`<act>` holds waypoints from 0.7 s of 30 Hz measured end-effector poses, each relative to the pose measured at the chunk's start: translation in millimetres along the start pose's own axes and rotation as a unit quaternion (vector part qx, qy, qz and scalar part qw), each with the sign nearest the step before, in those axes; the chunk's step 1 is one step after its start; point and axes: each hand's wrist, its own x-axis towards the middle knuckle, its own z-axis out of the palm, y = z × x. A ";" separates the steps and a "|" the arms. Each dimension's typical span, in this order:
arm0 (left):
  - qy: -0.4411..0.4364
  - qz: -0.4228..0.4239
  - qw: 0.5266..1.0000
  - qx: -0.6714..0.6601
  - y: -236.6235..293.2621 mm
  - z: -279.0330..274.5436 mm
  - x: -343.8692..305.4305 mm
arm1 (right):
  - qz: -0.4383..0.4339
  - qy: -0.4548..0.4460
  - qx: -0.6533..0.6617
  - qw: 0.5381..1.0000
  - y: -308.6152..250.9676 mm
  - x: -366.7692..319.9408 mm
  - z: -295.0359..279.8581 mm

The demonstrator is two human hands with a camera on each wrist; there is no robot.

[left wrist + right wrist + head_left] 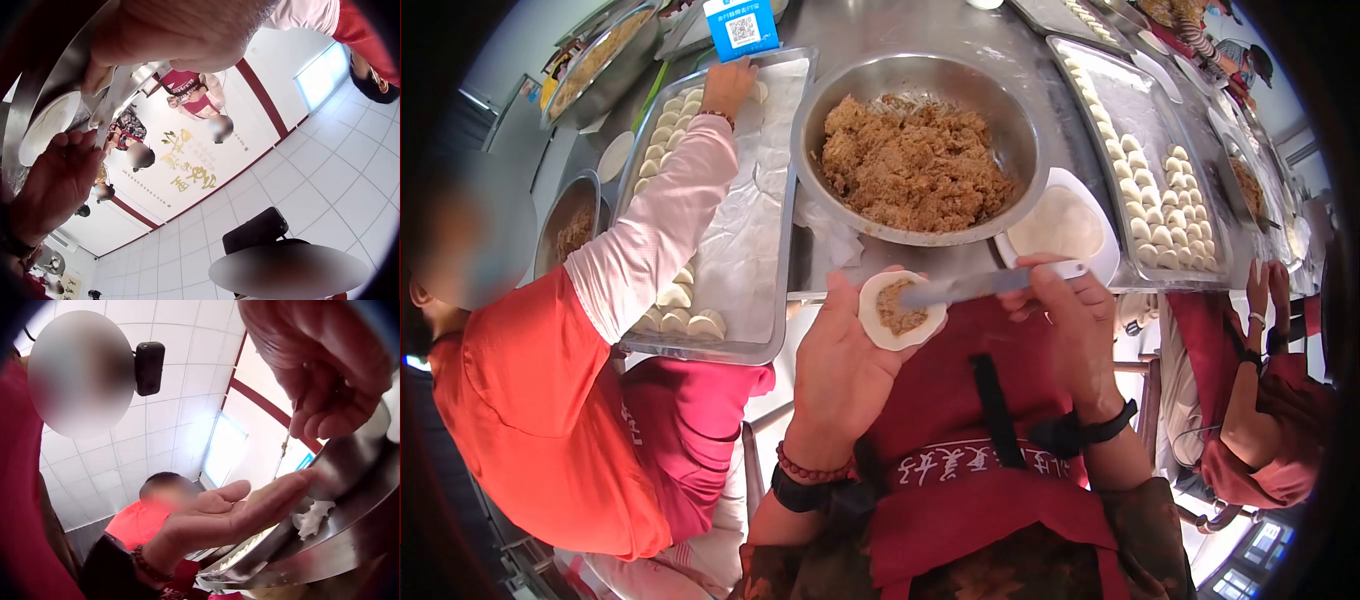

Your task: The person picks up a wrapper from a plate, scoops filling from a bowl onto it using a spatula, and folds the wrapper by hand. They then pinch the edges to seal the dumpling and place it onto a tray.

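Observation:
A round dough wrapper (874,318) lies on the palm and fingers of the left hand (840,365), with brown filling (897,308) in its middle. The right hand (1072,325) grips the handle of a flat metal spatula (970,287), whose blade tip touches the filling. In the left wrist view the right hand (59,184) pinches the spatula (111,109) near a white dish (47,128). The right wrist view has the left hand (219,519) palm up with fingers extended, below the curled fingers of the right hand (331,375).
A large steel bowl (1025,190) of brown filling stands beyond the hands, with a white dish (1106,250) at its right. Trays of dumplings, one at the left (778,300) and one at the right (1135,262), flank it. A person in red (550,400) reaches over the left tray.

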 end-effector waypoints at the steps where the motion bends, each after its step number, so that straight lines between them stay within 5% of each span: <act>1: 0.004 -0.001 1.000 0.000 1.5 -0.8 -1.0 | -0.027 0.017 -0.007 0.999 -1.5 3.0 -4.6; 6: -0.004 -0.013 1.000 -0.013 -0.7 -4.5 2.0 | -0.230 0.076 -0.133 0.961 -16.0 15.8 -9.3; 9: -0.011 -0.023 1.000 -0.015 -0.2 -1.1 2.5 | -0.363 0.063 -0.330 0.869 -12.3 31.0 -9.4; 21: -0.026 -0.025 0.999 -0.016 -6.2 3.5 3.0 | -0.375 0.052 -0.400 0.835 10.1 47.4 14.4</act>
